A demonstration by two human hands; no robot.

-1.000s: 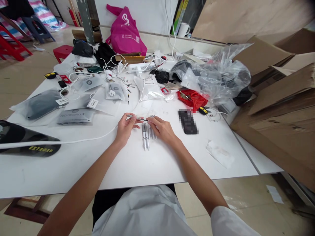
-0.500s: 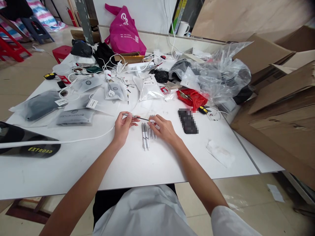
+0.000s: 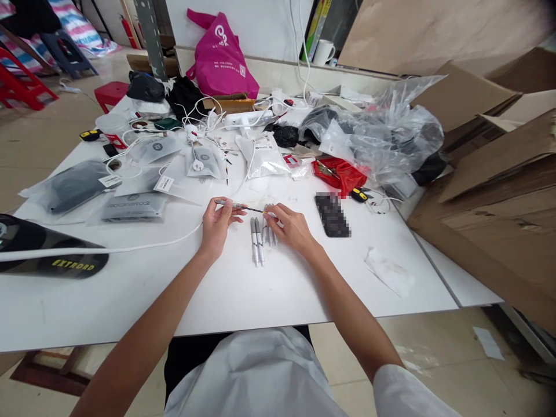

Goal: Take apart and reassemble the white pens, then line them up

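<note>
My left hand (image 3: 217, 223) pinches a pen barrel (image 3: 230, 204) just above the white table (image 3: 243, 289). A thin dark refill (image 3: 254, 209) sticks out of the barrel toward my right hand (image 3: 292, 229), which pinches its other end. Two white pens (image 3: 256, 240) lie side by side on the table between my hands. A few more pens (image 3: 269, 231) lie partly under my right hand.
A white cable (image 3: 108, 250) runs left from my left hand, past a dark oblong item (image 3: 47, 255). Plastic packets (image 3: 134, 205), cables and bags crowd the far half. A phone (image 3: 332, 215) and a crumpled paper (image 3: 388, 272) lie right. Cardboard (image 3: 499, 191) flanks the right edge.
My hands have drawn slightly apart, so more of the thin dark refill shows between the barrel and my right fingers. The pens on the table have not moved.
</note>
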